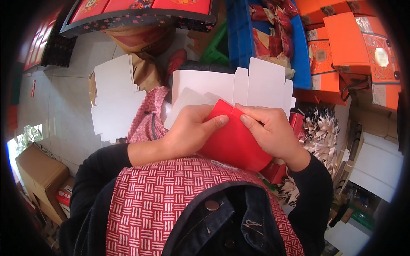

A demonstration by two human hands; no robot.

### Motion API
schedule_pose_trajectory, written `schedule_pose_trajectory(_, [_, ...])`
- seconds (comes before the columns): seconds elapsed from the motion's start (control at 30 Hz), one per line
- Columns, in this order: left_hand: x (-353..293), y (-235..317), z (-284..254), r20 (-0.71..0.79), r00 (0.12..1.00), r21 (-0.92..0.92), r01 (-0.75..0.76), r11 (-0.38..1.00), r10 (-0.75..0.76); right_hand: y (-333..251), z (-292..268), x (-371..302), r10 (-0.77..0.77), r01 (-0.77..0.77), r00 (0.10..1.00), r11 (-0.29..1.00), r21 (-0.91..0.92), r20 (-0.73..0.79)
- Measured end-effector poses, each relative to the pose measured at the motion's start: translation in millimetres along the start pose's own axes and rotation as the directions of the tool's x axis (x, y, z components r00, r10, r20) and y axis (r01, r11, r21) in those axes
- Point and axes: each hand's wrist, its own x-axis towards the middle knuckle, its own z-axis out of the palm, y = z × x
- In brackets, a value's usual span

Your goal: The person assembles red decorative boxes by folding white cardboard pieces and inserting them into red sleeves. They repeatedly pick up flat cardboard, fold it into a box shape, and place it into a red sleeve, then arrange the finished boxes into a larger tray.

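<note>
In my lap is a red card sheet (230,143), bent into a curve with its crease line near the top edge. My left hand (198,123) pinches its left upper edge, thumb on the red face. At the upper right corner my right hand (267,126) grips the same sheet between thumb and fingers. Beneath and beyond it spread white unfolded carton blanks (205,83) with tabs along their edges, over my knees. The fingers behind the red sheet are partly hidden.
More white carton blanks (113,91) lie at the left on brown paper. A blue crate (241,40) with red packets stands ahead. Orange boxes (348,40) are stacked at the right, above a bundle of pale ribbons (320,136). A cardboard box (42,177) sits at the lower left.
</note>
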Motion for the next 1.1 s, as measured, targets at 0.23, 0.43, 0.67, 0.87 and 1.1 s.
schedule_pose_trajectory(0.23, [-1,3,-4,0.010,1.000,0.008,0.027,1.000,-0.027,0,4,1,-0.016,0.017,0.999,1.000,0.023,-0.043])
schedule_pose_trajectory(0.43, [0,0,-4,-0.038,0.999,-0.038,-0.037,0.999,0.035,-2,11,-2,-0.235,0.223,0.969,0.964,-0.144,-0.074])
schedule_pose_trajectory(0.67, [0,8,-9,-0.079,0.994,0.051,-0.073,0.996,0.077,-2,8,5,-0.251,0.237,0.962,0.963,-0.126,-0.110])
schedule_pose_trajectory(0.87, [0,4,-10,-0.051,0.993,-0.014,-0.107,0.994,0.106,-5,12,-1,-0.247,0.236,0.966,0.963,-0.129,-0.080])
schedule_pose_trajectory(1.1, [0,12,-13,-0.059,0.995,0.023,-0.078,0.997,0.079,-2,7,0,-0.290,0.271,0.949,0.951,-0.146,-0.127])
